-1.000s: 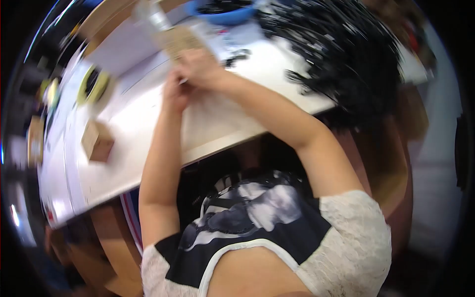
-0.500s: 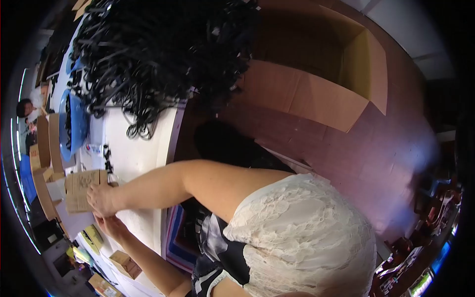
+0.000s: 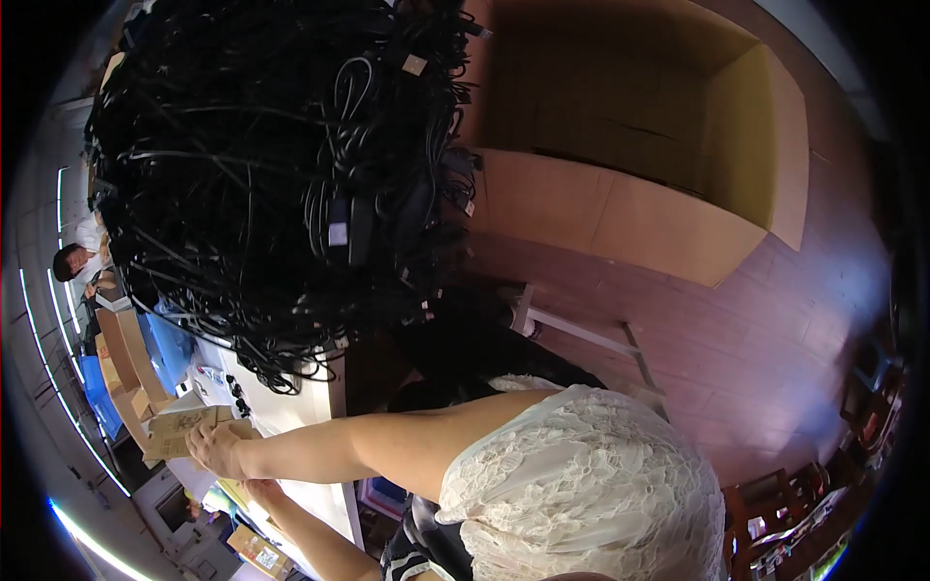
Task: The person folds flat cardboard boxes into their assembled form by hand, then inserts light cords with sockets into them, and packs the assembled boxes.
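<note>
My right hand [image 3: 215,447] is closed on the near end of a small brown cardboard box [image 3: 170,434], with its fingers over the top face. The box has dark print and is held above the far part of a white table [image 3: 283,405]. Just below my right wrist is my left hand [image 3: 262,491], close to the underside of the box. My right forearm covers its fingers, so their hold is hidden. A short black cable [image 3: 235,393] lies on the table beside the box.
A tall heap of black cables [image 3: 232,203] fills the table to the right of the box. Beyond the table edge, a large open carton [image 3: 620,208] stands on the floor. Blue tubs [image 3: 169,347], another small carton [image 3: 260,552] and a co-worker [image 3: 82,259] are farther off.
My view has shifted, so the cable heap looks larger and the hands and box sit lower in the picture. My right hand stays on the box; my left hand is now more covered.
</note>
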Available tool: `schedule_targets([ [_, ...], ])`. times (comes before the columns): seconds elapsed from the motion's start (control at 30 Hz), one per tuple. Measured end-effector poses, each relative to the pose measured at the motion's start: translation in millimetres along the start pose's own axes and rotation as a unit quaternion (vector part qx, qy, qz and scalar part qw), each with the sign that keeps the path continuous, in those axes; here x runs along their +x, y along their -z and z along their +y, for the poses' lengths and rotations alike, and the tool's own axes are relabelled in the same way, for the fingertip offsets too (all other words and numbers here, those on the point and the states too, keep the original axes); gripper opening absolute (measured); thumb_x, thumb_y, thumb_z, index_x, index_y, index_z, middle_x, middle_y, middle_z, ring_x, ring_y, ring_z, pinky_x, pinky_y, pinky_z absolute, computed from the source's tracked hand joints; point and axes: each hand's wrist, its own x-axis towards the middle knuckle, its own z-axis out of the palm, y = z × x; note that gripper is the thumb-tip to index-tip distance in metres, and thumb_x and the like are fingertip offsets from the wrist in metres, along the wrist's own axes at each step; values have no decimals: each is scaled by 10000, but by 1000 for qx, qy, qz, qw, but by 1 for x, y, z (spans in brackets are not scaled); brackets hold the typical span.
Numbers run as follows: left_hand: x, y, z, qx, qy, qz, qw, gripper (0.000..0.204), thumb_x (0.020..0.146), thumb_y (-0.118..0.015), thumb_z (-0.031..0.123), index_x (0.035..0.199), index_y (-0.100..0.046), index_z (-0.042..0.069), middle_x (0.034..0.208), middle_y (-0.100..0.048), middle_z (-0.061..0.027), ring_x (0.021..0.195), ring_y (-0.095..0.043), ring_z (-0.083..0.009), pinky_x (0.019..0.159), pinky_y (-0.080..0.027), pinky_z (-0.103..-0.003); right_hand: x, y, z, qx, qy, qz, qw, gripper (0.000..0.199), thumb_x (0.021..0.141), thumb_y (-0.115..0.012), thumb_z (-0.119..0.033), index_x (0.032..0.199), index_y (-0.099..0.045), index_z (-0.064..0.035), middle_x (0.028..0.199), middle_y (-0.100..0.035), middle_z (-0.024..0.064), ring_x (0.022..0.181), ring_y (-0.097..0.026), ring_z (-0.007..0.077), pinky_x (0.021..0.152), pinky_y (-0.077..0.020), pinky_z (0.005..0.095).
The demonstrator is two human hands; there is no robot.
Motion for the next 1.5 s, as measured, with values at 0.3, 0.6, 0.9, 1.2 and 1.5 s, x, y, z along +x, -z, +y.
schedule_targets([
  [0.3, -75, -18, 81, -78, -77, 82, 991, 470, 897, -511, 206, 1288, -358, -6, 1221, -494, -103, 1088, -504, -203, 935, -421, -299, -6, 41, -40, 366, -132, -142, 910, 251, 874, -409, -202, 999, -490, 0, 752, -619, 174, 812, -602, 337, 727, -457, 396],
  [0.6, -179, 4, 121, 230, -191, 5, 954, 498, 891, -532, 295, 1256, -410, -20, 1231, -480, -146, 1110, -478, -242, 904, -421, -373, -14, 3, -55, 246, 106, 98, 959, 777, 699, -584, -313, 1352, -268, -33, 1377, -306, 186, 1285, -279, 323, 1000, -80, 638],
  [0.9, -235, 25, 89, 80, -51, -91, 991, 588, 810, -611, 308, 1249, -424, -35, 1201, -521, -119, 1113, -497, -221, 939, -387, -338, -21, 39, -36, 389, 104, -159, 902, 228, 680, -743, -215, 790, -629, -52, 647, -578, 39, 633, -556, 120, 584, -440, 250],
  [1.2, -267, -16, 45, -194, 17, -307, 932, 988, 632, -715, 536, 1333, -295, -18, 1331, -387, -146, 1216, -397, -267, 984, -347, -392, -77, 108, -57, 483, -27, -398, 780, 84, 786, -666, -74, 821, -604, -29, 717, -554, -28, 668, -502, 35, 608, -415, 173],
  [1.5, -268, -38, 11, -409, -49, -423, 807, 1077, 565, -720, 616, 1342, -293, 4, 1328, -383, -157, 1218, -393, -289, 988, -346, -436, -96, 114, -69, 406, 59, -375, 831, 102, 741, -699, -46, 769, -604, -22, 750, -581, 18, 610, -518, 58, 545, -417, 186],
])
